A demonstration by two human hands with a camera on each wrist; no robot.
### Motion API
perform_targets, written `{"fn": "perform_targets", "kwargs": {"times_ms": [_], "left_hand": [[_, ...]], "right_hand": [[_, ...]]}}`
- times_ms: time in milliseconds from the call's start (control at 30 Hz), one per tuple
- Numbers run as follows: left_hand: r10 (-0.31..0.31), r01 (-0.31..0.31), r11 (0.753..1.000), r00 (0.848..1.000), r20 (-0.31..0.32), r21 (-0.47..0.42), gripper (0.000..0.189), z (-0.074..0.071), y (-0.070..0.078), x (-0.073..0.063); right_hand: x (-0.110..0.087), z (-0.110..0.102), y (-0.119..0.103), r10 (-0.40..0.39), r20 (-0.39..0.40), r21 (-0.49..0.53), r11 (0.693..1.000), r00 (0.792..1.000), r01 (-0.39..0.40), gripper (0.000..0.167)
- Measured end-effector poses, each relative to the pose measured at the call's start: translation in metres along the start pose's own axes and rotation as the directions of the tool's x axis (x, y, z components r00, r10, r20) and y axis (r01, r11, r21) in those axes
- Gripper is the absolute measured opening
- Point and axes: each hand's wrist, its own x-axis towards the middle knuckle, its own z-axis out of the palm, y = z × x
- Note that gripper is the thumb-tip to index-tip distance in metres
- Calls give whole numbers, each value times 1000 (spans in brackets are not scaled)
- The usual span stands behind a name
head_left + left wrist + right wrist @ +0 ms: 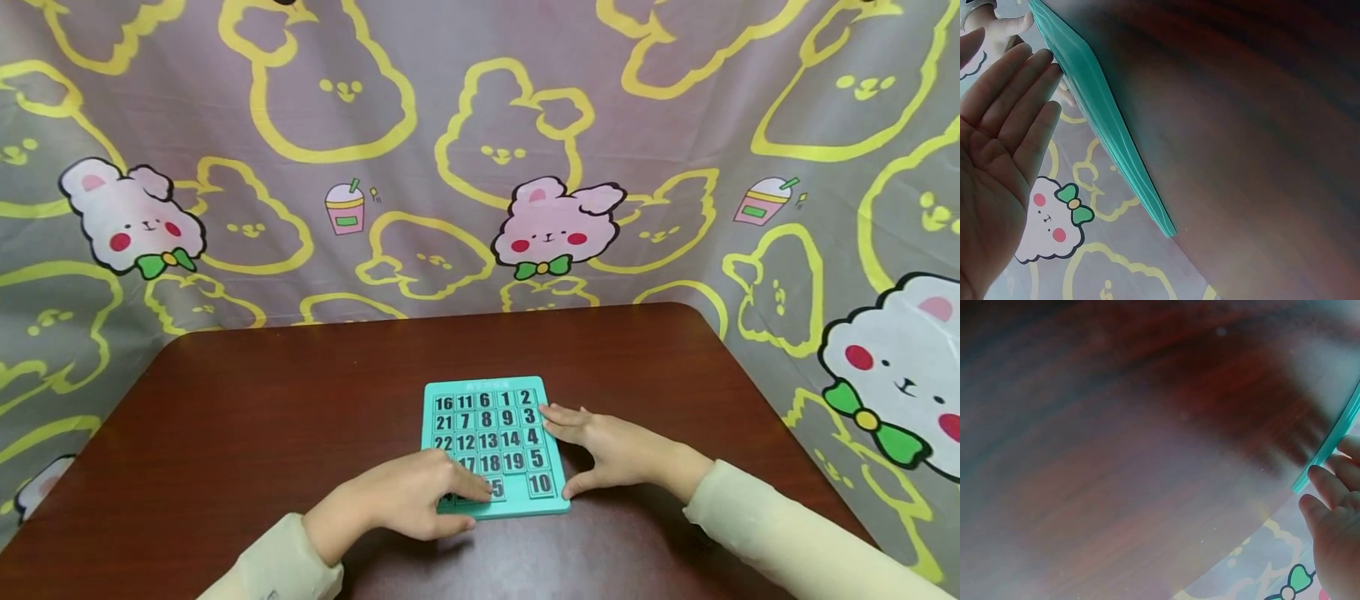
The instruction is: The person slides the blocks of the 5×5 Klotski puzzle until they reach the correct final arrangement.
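A turquoise sliding number puzzle lies flat on the table, its square tiles marked with black numbers. Over its lower left part reaches my left hand, a fingertip on the tile ending in 5 in the bottom row; the hand covers some tiles there. A gap in that row separates this tile from the 10 tile. In the left wrist view the fingers look straight. Along the puzzle's right edge rests my right hand, fingertips near the upper side and thumb at the lower right corner.
The dark reddish-brown table has rounded far corners. Behind it and at both sides hangs a grey curtain printed with yellow outlines and cartoon bunnies.
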Motion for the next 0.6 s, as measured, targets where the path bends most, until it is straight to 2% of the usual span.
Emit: {"fn": "perform_targets", "kwargs": {"times_ms": [200, 600], "left_hand": [[9, -9, 1000, 1000, 6, 13, 32, 1, 0, 3], [13, -14, 1000, 999, 42, 22, 32, 0, 4, 17]], "right_hand": [[1, -1, -2, -2, -1, 5, 1000, 1000, 2, 98], [-1, -2, 1, -8, 3, 7, 1000, 1000, 8, 99]]}}
